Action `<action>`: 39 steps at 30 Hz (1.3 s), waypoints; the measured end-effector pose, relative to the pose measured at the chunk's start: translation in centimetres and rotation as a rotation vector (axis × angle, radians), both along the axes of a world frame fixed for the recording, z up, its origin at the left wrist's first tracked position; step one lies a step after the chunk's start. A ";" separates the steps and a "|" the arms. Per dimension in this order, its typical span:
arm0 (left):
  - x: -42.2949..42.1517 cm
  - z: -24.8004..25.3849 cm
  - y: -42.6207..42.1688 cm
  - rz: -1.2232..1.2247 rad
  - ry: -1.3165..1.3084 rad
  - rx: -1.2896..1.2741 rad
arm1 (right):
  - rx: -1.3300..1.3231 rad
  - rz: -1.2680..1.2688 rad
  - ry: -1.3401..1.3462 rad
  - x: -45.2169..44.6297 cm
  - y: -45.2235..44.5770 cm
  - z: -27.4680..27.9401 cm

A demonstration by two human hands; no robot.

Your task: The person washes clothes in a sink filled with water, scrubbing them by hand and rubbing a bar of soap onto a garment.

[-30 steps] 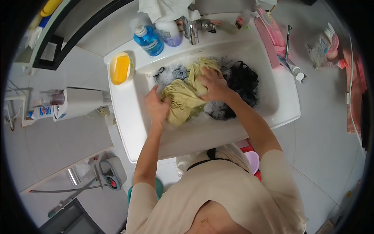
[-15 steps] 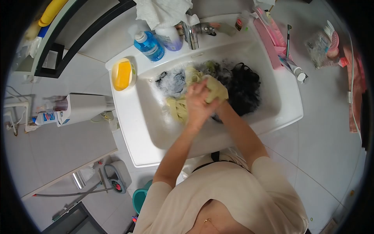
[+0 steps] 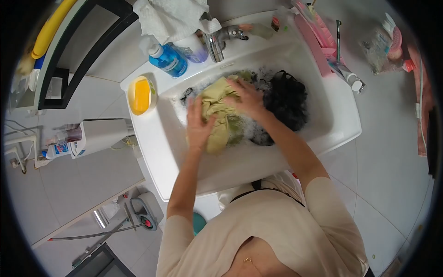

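A wet yellow-green cloth garment (image 3: 217, 99) lies bunched in the soapy water of the white sink (image 3: 341, 117). My left hand (image 3: 199, 125) rests on its left side with the fingers spread. On the cloth's right side is my right hand (image 3: 249, 98), its fingers apart and slightly blurred. Dark, wet fabric (image 3: 288, 104) sits in the right part of the basin, just beyond my right hand. Foam surrounds the cloth, and a small dark piece (image 3: 186, 95) pokes out at the basin's left.
A yellow soap bar (image 3: 140, 97) lies in a dish on the left rim. Behind the basin stand a blue bottle (image 3: 168, 61), a white-purple bottle (image 3: 192, 48) and the faucet (image 3: 214, 47). A pink holder (image 3: 316, 46) stands on the right rim.
My hands were together over the bunched cloth; they have moved apart, the left one leftward. The cloth is now spread wider in the basin. The view has shifted slightly.
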State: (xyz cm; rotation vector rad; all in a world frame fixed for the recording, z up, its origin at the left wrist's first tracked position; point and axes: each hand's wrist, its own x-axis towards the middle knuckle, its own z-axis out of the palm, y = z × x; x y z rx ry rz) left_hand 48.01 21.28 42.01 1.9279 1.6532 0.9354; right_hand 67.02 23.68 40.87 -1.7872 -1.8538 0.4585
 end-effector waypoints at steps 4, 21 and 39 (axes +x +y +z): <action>2.8 -4.5 -0.6 0.018 0.254 -0.037 | -0.086 0.148 0.246 -2.4 -0.7 -1.7; -0.1 -8.0 -2.4 0.088 0.174 -0.125 | -0.789 0.038 -0.055 -4.4 7.8 -6.5; -1.6 -13.9 -6.8 -0.551 0.762 -0.492 | -0.303 0.315 -0.167 -11.1 2.4 -9.6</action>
